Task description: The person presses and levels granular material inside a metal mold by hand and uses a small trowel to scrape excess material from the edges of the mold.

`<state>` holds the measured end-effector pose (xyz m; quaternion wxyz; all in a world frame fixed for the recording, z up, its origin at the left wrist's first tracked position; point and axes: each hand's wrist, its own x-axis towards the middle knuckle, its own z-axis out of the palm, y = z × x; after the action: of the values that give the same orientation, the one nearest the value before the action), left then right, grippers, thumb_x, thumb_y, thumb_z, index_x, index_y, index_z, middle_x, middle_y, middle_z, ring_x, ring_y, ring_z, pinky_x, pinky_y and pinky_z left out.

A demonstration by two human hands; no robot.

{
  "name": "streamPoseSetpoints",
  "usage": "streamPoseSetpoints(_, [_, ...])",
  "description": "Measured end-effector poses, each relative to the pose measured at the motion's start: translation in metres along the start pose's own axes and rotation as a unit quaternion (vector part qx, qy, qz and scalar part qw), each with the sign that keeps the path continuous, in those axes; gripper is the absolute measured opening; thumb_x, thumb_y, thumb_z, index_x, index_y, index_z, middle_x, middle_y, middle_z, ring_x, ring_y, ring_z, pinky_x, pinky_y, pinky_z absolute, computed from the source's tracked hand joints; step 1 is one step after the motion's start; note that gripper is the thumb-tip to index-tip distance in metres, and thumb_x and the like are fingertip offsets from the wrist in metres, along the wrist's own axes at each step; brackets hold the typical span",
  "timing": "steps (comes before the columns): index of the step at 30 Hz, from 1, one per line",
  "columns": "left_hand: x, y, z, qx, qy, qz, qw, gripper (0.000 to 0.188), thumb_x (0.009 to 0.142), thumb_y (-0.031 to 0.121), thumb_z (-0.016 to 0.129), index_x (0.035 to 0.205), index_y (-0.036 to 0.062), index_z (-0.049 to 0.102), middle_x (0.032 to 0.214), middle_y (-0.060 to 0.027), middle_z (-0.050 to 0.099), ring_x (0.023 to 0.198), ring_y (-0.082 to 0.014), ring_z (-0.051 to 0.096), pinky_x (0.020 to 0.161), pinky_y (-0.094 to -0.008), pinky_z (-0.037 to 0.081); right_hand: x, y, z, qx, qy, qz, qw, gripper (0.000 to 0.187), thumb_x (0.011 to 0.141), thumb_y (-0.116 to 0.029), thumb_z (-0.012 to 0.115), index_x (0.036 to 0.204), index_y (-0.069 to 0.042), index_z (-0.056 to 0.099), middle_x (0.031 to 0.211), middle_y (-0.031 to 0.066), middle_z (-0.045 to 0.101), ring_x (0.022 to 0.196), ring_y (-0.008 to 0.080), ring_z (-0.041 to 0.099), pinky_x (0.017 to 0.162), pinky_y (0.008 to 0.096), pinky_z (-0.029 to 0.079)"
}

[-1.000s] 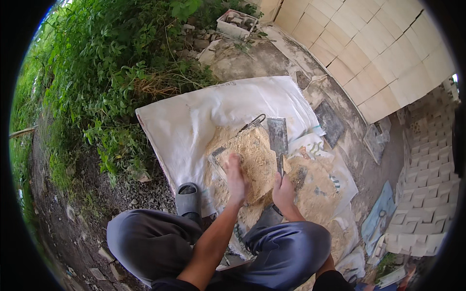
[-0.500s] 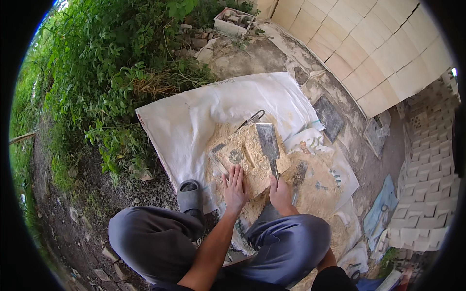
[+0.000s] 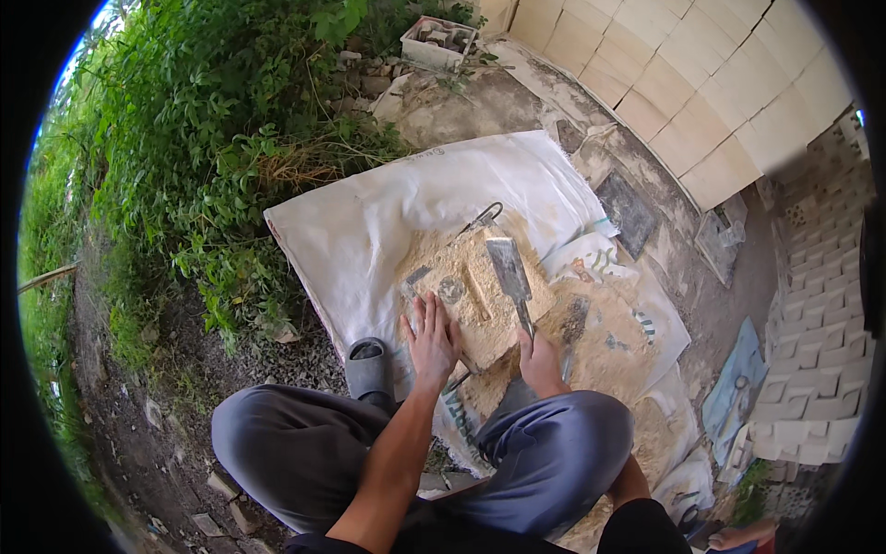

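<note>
A pale yellow, dust-covered block (image 3: 498, 309) lies in front of me, with a groove cut into its upper face. Next to the groove a round grey disc-like mark (image 3: 450, 290) shows. My left hand (image 3: 432, 346) rests with fingers spread at the block's near left side; what lies under the palm is hidden. In my right hand (image 3: 543, 362) is the handle of a broad, flat-bladed metal chopper (image 3: 508, 268), its blade pointing away from me over the block's right part. Beyond the left fingertips lies a short dark metal piece (image 3: 417, 275).
White sack sheeting (image 3: 341, 231) covered with crumbs lies beneath. A looped metal rod (image 3: 484, 214) sits behind the block. Dark slabs (image 3: 628, 212) lie to the right, stacked pale tiles (image 3: 683, 111) beyond. My grey slipper (image 3: 367, 369) stands at left; another person's limb (image 3: 743, 534) shows lower right.
My left hand has shifted left, its fingers spreading wider. The chopper's blade has tilted a little and leans slightly further left at its tip. Another person's limb has entered at lower right.
</note>
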<state>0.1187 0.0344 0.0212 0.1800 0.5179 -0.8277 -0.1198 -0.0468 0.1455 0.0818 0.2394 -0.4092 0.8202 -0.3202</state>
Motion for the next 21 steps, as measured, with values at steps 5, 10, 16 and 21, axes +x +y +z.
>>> streamPoseSetpoints(5, [0.004,0.007,0.0,-0.023,-0.036,0.001,0.999,0.058,0.09,0.031,0.048,0.139,0.0018,0.039,0.151,-0.0109,0.03,0.142,-0.0304,0.019,0.113,-0.0551,0.011,-0.011,0.054,0.021,-0.114,-0.046,0.025,0.992,0.044,0.095,-0.038,0.049,0.083,0.004,0.058,0.075,0.0301,0.058,0.073,0.0494,0.055,0.064,0.0525,0.041])
streamPoseSetpoints(10, [0.002,-0.004,0.001,0.003,-0.058,-0.019,0.998,0.059,0.089,0.032,0.05,0.139,0.0029,0.039,0.15,-0.0098,0.031,0.143,-0.0302,0.018,0.112,-0.0564,0.012,-0.005,0.006,-0.007,-0.051,-0.033,0.003,0.998,0.046,0.095,-0.038,0.048,0.08,0.004,0.057,0.073,0.0303,0.057,0.073,0.0495,0.055,0.065,0.0529,0.041])
streamPoseSetpoints(16, [0.007,-0.003,-0.006,0.006,-0.065,-0.014,0.998,0.061,0.087,0.03,0.053,0.14,0.0045,0.038,0.151,-0.0078,0.031,0.143,-0.0294,0.017,0.112,-0.0583,0.013,-0.003,0.007,0.003,-0.029,-0.009,-0.01,1.0,0.045,0.095,-0.039,0.047,0.081,0.002,0.057,0.074,0.0299,0.059,0.074,0.0493,0.056,0.066,0.0552,0.042])
streamPoseSetpoints(21, [0.011,0.007,-0.004,0.008,-0.07,-0.031,0.997,0.06,0.087,0.028,0.055,0.14,0.0044,0.039,0.151,-0.0079,0.031,0.143,-0.0289,0.017,0.111,-0.0588,0.014,-0.004,0.053,0.023,-0.125,-0.068,-0.001,0.99,0.044,0.095,-0.038,0.049,0.082,0.003,0.059,0.077,0.0305,0.058,0.076,0.0478,0.057,0.065,0.0513,0.043])
